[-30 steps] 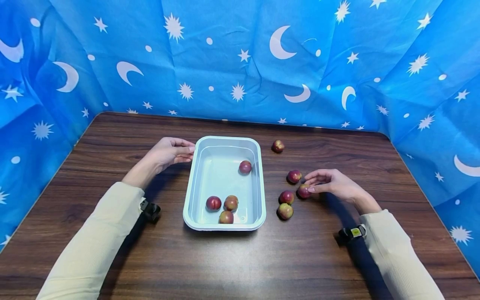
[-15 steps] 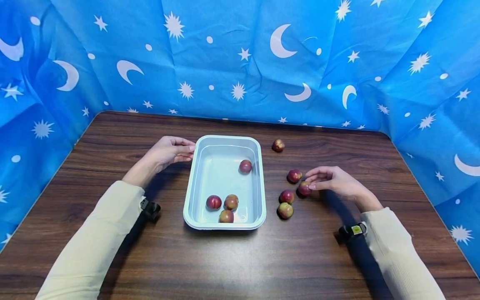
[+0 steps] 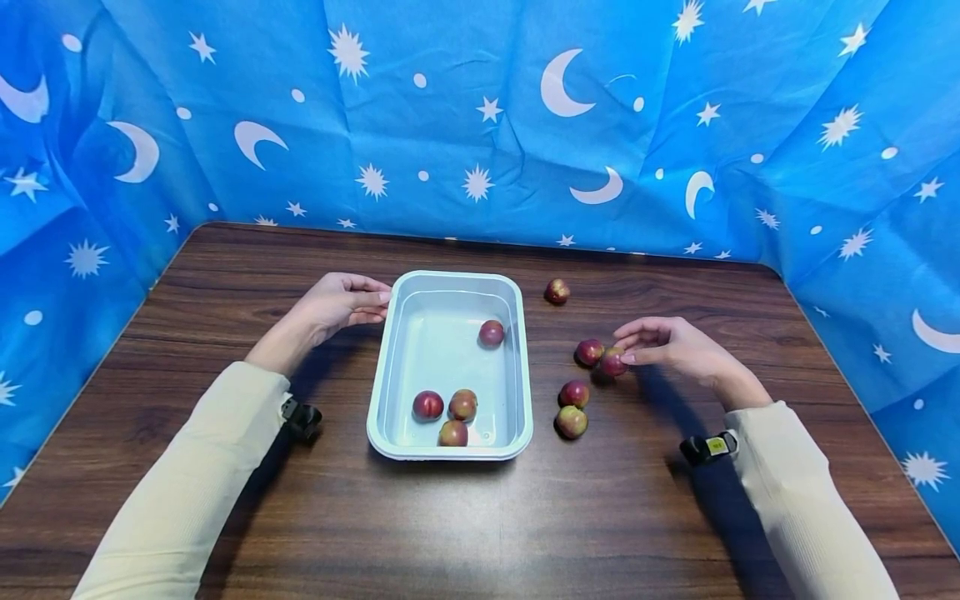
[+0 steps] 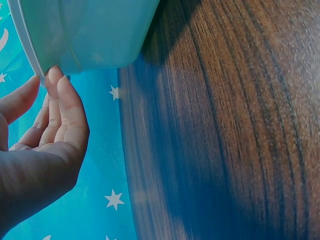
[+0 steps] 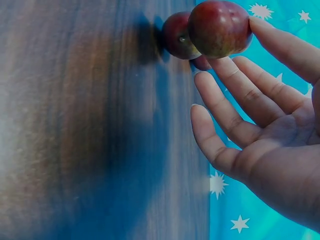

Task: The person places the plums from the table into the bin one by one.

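My left hand [image 3: 335,307] pinches the rim of a white plastic tray [image 3: 379,375] near its far left corner; the left wrist view shows thumb and fingertips at the rim [image 4: 31,50]. Inside the tray sit several red-green plums, one plum [image 3: 491,333] at the right and a group with a dark red plum [image 3: 428,405] at the near end. To the right of the tray, my right hand [image 3: 678,350] pinches a plum [image 5: 220,29] between thumb and fingertips, raised off the table. Another plum [image 3: 589,352] lies just beside it.
A red plum [image 3: 574,393] and a greener plum [image 3: 572,422] touch each other on the wooden table [image 3: 450,533]. One more plum [image 3: 557,291] lies farther back. A blue cloth [image 3: 465,125] with moons and stars hangs behind the table.
My right hand has lifted the pinched plum and moved slightly away from me with it. My left hand and the tray have stayed in place.
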The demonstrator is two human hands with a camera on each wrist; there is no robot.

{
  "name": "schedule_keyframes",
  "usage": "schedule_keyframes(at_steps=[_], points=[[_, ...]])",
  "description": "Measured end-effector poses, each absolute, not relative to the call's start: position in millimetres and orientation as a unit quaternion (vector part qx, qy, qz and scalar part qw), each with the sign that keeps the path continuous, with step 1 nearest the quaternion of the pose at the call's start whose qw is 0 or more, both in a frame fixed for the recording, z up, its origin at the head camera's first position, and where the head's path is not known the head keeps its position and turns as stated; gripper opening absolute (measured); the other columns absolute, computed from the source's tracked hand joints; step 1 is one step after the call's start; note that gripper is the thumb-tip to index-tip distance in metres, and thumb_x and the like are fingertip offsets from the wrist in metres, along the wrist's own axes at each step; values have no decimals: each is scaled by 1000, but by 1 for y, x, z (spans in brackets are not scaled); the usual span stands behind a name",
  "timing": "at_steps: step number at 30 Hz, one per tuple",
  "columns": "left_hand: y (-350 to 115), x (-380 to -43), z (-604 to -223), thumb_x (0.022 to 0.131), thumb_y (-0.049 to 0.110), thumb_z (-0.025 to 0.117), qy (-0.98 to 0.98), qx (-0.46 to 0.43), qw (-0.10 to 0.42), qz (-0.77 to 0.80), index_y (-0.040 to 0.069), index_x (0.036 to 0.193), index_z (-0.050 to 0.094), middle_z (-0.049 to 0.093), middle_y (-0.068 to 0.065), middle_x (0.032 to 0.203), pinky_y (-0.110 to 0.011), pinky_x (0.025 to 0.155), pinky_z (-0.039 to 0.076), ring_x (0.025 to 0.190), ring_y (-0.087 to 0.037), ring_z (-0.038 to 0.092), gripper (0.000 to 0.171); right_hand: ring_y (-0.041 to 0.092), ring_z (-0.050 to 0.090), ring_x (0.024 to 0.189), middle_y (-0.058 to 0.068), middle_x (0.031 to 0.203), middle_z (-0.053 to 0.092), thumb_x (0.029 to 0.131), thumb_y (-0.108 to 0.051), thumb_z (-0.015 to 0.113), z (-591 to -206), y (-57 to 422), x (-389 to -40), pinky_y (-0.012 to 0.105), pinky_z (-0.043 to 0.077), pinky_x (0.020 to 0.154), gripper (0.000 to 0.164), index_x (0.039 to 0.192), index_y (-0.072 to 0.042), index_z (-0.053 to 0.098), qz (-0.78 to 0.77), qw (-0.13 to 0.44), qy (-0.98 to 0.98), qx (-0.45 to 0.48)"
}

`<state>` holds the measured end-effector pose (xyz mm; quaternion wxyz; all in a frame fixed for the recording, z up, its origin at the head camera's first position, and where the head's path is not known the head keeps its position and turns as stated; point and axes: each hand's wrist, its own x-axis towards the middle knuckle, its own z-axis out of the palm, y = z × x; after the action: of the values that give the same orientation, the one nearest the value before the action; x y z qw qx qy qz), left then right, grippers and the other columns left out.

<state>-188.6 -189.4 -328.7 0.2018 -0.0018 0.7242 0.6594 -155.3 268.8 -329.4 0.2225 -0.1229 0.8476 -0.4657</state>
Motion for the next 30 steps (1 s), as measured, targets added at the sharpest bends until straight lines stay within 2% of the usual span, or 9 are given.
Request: schedule_keyframes(at_steps=[11, 20, 30], points=[[-189, -187, -329, 91, 6, 55, 724, 1, 194, 662, -12, 113, 51, 63, -4, 82, -32, 80, 53, 71, -11, 63, 28, 17, 60, 91, 16, 105, 61, 86, -18, 65, -320, 265, -165, 23, 49, 80, 43, 119, 6, 51, -465, 212, 850, -128], [-189, -187, -328, 93, 5, 52, 730, -5, 201, 653, -14, 119, 45, 63, -1, 82, -33, 84, 51, 72, -10, 62, 33, 16, 59, 92, 13, 103, 62, 86, -20, 65, -308, 258, -174, 21, 48, 81, 44, 119, 6, 52, -449, 194, 861, -139], [-189, -188, -329, 93, 5, 52, 731, -9, 200, 652, -13, 119, 46, 63, -1, 82, -33, 83, 52, 72, -10, 62, 33, 14, 61, 90, 7, 99, 65, 87, -16, 64, -297, 255, -185, 21, 49, 80, 35, 115, 2, 54, -461, 179, 854, -164]])
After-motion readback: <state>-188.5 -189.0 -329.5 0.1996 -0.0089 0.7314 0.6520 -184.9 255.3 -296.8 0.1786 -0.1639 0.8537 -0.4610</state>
